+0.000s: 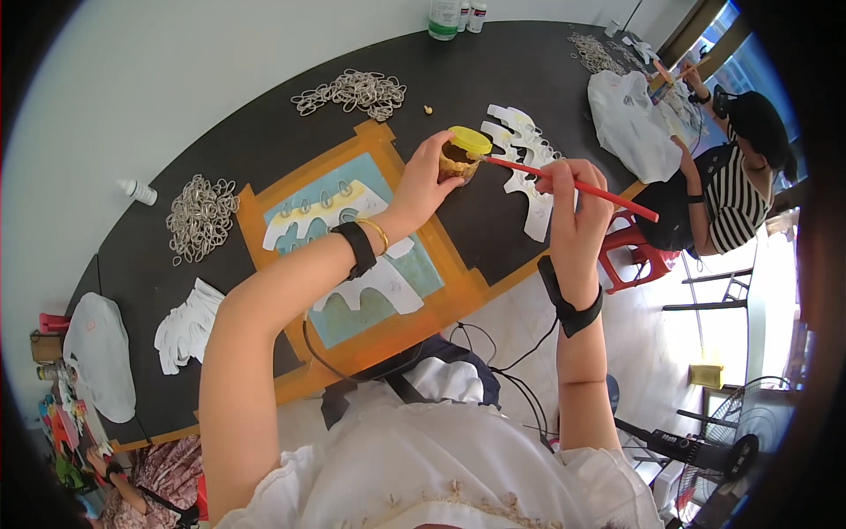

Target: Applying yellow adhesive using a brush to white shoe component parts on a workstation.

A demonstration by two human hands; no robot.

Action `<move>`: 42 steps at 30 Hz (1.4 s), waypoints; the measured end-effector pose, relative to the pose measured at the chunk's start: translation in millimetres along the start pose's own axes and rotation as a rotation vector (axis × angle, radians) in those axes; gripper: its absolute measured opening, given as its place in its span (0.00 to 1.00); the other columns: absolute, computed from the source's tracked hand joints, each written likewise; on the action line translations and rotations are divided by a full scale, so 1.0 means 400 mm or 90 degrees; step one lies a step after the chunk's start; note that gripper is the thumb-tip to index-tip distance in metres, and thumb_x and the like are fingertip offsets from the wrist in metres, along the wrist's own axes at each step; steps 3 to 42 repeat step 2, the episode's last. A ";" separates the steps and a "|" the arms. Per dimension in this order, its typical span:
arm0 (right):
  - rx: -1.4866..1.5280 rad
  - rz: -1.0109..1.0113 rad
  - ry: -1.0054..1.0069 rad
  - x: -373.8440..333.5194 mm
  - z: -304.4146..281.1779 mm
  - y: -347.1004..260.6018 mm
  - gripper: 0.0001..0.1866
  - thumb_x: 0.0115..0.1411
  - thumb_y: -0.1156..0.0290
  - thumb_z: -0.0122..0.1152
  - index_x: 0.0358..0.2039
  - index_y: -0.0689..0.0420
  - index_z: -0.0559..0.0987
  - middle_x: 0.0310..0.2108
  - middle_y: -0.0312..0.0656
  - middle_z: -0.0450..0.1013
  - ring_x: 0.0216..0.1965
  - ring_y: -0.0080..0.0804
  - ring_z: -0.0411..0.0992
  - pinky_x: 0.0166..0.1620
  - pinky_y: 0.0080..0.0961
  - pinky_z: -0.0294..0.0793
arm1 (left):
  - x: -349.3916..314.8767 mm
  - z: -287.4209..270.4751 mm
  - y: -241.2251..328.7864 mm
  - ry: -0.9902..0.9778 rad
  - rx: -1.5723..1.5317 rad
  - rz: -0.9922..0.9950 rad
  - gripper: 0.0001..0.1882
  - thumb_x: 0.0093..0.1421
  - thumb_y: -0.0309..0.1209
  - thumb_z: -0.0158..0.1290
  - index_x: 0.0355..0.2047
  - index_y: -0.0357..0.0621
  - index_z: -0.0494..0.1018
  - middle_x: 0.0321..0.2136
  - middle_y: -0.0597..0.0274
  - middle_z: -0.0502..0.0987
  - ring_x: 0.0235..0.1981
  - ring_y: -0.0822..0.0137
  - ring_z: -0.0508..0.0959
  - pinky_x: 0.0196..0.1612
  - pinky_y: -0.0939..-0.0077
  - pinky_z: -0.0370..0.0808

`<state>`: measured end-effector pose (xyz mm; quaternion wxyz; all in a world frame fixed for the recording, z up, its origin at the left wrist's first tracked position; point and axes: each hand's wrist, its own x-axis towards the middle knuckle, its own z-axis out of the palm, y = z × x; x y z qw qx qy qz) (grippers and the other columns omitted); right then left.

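Over the far right corner of the work mat, my left hand [430, 169] is wrapped round a small jar [456, 169] with brown contents and a raised yellow lid [470, 139]. My right hand [577, 194] grips a thin red-handled brush [621, 198], its tip at the jar's mouth. Below my left wrist, white scalloped paper strips [388, 293] lie on a teal sheet [426, 269] framed with orange tape [463, 286]. One strip has a yellowish band with several metal oval rings [324, 200] on it. More scalloped strips [538, 216] lie between my hands.
Piles of metal rings [203, 219] [357, 92] sit on the dark table [256, 132]. A stack of cut papers [189, 324], plastic bags [99, 357] [630, 123] and bottles [445, 19] stand around. A person in stripes [738, 207] works at right; another person's arm shows lower left.
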<state>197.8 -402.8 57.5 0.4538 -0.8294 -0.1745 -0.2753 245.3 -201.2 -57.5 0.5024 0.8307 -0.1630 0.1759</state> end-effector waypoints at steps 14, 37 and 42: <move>-0.007 -0.024 -0.008 0.002 0.018 0.007 0.08 0.64 0.72 0.54 0.29 0.58 0.79 0.24 0.35 0.76 0.39 0.39 0.71 0.47 0.34 0.67 | -0.003 -0.004 -0.004 -0.011 -0.024 -0.019 0.36 0.53 0.22 0.62 0.60 0.46 0.57 0.56 0.46 0.66 0.57 0.45 0.68 0.58 0.60 0.70; -0.007 -0.024 -0.008 0.002 0.018 0.007 0.08 0.64 0.72 0.54 0.29 0.58 0.79 0.24 0.35 0.76 0.39 0.39 0.71 0.47 0.34 0.67 | -0.003 -0.004 -0.004 -0.011 -0.024 -0.019 0.36 0.53 0.22 0.62 0.60 0.46 0.57 0.56 0.46 0.66 0.57 0.45 0.68 0.58 0.60 0.70; -0.007 -0.024 -0.008 0.002 0.018 0.007 0.08 0.64 0.72 0.54 0.29 0.58 0.79 0.24 0.35 0.76 0.39 0.39 0.71 0.47 0.34 0.67 | -0.003 -0.004 -0.004 -0.011 -0.024 -0.019 0.36 0.53 0.22 0.62 0.60 0.46 0.57 0.56 0.46 0.66 0.57 0.45 0.68 0.58 0.60 0.70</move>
